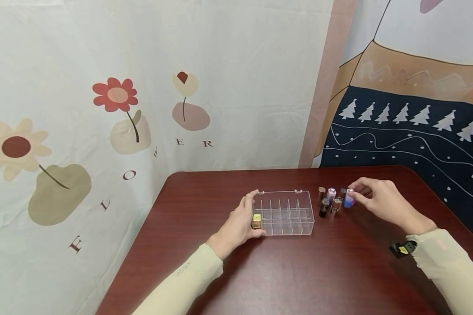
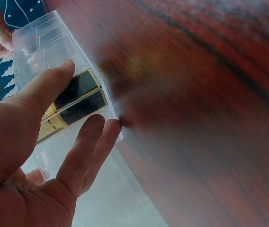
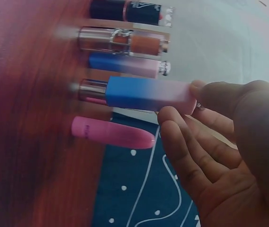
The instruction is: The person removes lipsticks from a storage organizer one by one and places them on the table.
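My left hand (image 1: pixel 238 223) grips the left end of a clear plastic divided box (image 1: pixel 312 222), thumb at the front. In the left wrist view, two black-and-gold lipsticks (image 2: pixel 83 108) stand side by side in its end compartments. My right hand (image 1: pixel 384 201) pinches the pink upper end of a blue-to-pink lipstick (image 3: pixel 148 94), upright at the right of a lipstick group. A pink bullet-shaped tube (image 3: pixel 113 132) stands beside it. On the other side are a second blue-to-pink lipstick (image 3: pixel 125 65), a clear-and-brown one (image 3: pixel 146 43) and a black one (image 3: pixel 111 10).
Between the box and my right hand, several lipsticks stand upright, including a brown one (image 1: pixel 321 194) and a black one (image 1: pixel 323 209). The dark red wooden table (image 1: pixel 284 275) has its far edge near a flower-printed curtain (image 1: pixel 240 87). A tree-patterned cloth (image 1: pixel 418 135) hangs at the right.
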`<move>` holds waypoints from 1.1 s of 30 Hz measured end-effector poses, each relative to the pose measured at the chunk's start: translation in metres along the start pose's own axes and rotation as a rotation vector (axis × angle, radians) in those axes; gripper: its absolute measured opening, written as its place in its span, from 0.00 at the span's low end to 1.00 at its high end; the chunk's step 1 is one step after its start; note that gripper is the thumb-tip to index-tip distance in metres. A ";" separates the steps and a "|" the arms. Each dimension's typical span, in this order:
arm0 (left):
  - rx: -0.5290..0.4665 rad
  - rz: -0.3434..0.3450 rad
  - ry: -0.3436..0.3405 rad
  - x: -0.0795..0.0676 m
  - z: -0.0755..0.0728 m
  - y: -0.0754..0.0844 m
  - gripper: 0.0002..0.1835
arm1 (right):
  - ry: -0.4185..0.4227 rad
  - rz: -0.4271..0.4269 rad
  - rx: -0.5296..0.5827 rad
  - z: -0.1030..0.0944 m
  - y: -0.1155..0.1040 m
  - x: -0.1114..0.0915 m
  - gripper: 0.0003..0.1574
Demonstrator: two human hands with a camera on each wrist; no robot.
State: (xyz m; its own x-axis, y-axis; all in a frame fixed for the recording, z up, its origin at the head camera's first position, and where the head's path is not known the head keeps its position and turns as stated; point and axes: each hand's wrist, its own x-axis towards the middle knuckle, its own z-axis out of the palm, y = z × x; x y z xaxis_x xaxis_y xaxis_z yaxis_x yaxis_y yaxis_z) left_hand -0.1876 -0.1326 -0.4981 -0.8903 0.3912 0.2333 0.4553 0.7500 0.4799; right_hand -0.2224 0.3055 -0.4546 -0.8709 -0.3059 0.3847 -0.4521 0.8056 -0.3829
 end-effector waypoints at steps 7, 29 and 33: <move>-0.003 0.003 0.003 -0.001 0.001 -0.001 0.68 | -0.061 0.023 0.012 0.007 0.003 -0.003 0.10; 0.006 0.006 0.001 0.000 0.002 -0.002 0.69 | -0.101 0.060 0.025 0.010 0.007 -0.007 0.15; 0.003 0.002 0.000 0.001 0.003 -0.003 0.70 | -0.065 0.052 0.006 0.007 0.004 -0.007 0.16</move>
State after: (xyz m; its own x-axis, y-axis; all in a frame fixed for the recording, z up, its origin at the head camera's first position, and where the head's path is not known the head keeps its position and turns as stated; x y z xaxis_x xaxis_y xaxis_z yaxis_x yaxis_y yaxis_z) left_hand -0.1894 -0.1328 -0.5014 -0.8894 0.3928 0.2339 0.4570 0.7508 0.4769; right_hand -0.2193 0.3074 -0.4647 -0.9036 -0.2963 0.3095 -0.4073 0.8182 -0.4057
